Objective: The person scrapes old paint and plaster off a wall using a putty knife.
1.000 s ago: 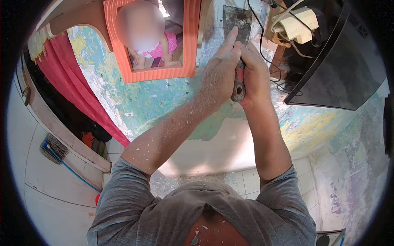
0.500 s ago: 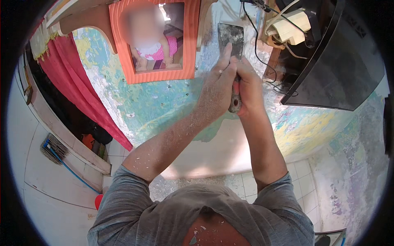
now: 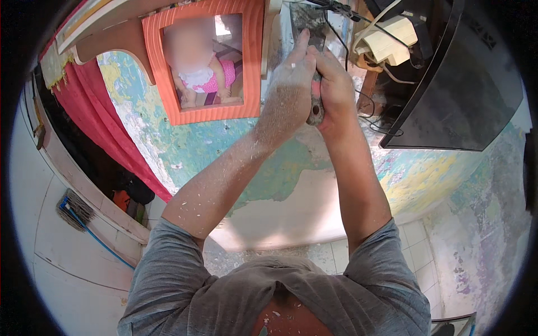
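Observation:
Both hands are on a paint scraper with a broad, dark, stained blade and a worn handle. My left hand presses along its left side, one finger stretched up over the blade. Around the handle from the right closes my right hand; the handle's end, with a hole in it, sticks out below. The blade lies up against the wall, where patchy turquoise, yellow and white paint shows. Pale flakes and dust cover my left hand and forearm.
Left of my hands hangs an orange-framed picture below a wooden shelf. A black screen, cables and a white adapter crowd the right. Farther left are a red curtain and a brush with a blue handle.
Both hands have moved up the wall with the scraper, its blade now reaching the cables near the top. The grip looks the same.

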Action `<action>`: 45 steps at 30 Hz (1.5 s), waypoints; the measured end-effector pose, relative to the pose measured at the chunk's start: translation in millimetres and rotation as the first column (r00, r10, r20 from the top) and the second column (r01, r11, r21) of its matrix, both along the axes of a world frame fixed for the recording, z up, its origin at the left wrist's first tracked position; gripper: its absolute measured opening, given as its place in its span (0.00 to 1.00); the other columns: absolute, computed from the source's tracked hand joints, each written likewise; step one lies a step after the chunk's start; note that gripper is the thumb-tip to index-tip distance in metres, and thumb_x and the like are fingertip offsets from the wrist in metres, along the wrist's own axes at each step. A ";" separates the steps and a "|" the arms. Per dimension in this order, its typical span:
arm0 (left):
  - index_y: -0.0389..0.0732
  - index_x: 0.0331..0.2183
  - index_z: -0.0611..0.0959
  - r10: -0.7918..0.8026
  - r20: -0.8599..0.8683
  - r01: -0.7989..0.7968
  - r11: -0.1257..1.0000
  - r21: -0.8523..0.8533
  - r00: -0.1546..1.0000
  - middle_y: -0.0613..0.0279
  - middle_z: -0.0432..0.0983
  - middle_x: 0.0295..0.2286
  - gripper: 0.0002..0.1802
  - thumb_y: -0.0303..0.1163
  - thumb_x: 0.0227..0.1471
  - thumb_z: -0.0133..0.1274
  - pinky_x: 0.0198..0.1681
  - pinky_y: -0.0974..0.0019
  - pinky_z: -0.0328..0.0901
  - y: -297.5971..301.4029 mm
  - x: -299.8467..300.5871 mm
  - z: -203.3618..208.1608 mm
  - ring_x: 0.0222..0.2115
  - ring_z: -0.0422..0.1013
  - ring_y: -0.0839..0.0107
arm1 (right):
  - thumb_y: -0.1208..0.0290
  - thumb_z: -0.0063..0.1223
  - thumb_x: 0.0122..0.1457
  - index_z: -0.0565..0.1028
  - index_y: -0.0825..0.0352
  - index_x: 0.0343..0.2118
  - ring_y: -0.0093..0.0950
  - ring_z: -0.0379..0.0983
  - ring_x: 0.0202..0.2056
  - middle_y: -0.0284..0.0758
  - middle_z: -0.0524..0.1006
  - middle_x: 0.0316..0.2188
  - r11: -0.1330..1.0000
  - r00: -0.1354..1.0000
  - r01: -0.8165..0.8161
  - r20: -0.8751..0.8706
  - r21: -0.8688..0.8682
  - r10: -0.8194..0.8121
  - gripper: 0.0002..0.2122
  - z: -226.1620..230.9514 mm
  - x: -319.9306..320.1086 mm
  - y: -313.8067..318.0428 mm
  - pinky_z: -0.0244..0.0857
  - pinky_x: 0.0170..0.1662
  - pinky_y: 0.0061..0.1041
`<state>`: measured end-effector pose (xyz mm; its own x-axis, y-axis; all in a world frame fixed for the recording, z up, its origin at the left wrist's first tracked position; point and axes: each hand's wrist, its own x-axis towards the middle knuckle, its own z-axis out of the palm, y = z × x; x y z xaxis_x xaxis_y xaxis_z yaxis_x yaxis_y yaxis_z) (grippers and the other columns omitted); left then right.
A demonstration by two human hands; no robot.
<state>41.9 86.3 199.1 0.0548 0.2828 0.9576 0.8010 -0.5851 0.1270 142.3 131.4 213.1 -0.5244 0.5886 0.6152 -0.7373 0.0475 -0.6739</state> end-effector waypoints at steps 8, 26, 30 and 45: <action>0.23 0.57 0.65 -0.034 -0.095 0.032 0.999 -0.019 0.995 0.26 0.57 0.58 0.26 0.32 0.64 0.38 0.59 0.49 0.58 6.2 3.4 -20.3 0.55 0.63 0.34 | 0.68 0.48 0.64 0.69 0.65 0.48 0.20 0.72 0.38 0.29 0.73 0.37 0.992 0.998 -0.012 -0.067 -0.123 0.004 0.12 -27.7 4.3 3.7 0.68 0.39 0.20; 0.27 0.61 0.62 -0.204 0.326 0.283 0.934 -0.217 0.923 0.32 0.66 0.52 0.29 0.36 0.65 0.38 0.58 0.54 0.58 -3.2 26.1 -46.2 0.51 0.67 0.44 | 0.63 0.49 0.65 0.71 0.61 0.45 0.17 0.71 0.28 0.27 0.73 0.32 0.971 0.997 0.076 0.043 -0.227 -0.068 0.10 -54.8 16.8 -4.0 0.65 0.27 0.18; 0.30 0.63 0.61 -0.277 0.366 0.371 0.903 -0.218 0.889 0.33 0.66 0.53 0.30 0.37 0.66 0.38 0.60 0.53 0.56 10.8 23.3 -25.9 0.52 0.67 0.43 | 0.64 0.49 0.65 0.70 0.62 0.47 0.17 0.70 0.28 0.26 0.73 0.32 0.983 0.999 0.039 0.036 -0.177 -0.033 0.11 -31.9 21.0 9.9 0.65 0.28 0.19; 0.32 0.65 0.56 -0.295 0.451 0.438 0.863 -0.254 0.843 0.47 0.65 0.58 0.30 0.37 0.68 0.33 0.59 0.66 0.55 9.9 13.5 -63.6 0.55 0.64 0.62 | 0.65 0.50 0.63 0.72 0.64 0.44 0.19 0.70 0.31 0.29 0.73 0.31 0.959 0.974 0.199 0.146 -0.200 -0.172 0.11 -59.7 12.0 -9.7 0.66 0.32 0.20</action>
<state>55.4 96.2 135.5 -0.1308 0.6217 0.7723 0.3789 -0.6885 0.6184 154.2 121.7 153.5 -0.4584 0.7927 0.4018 -0.6378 0.0214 -0.7699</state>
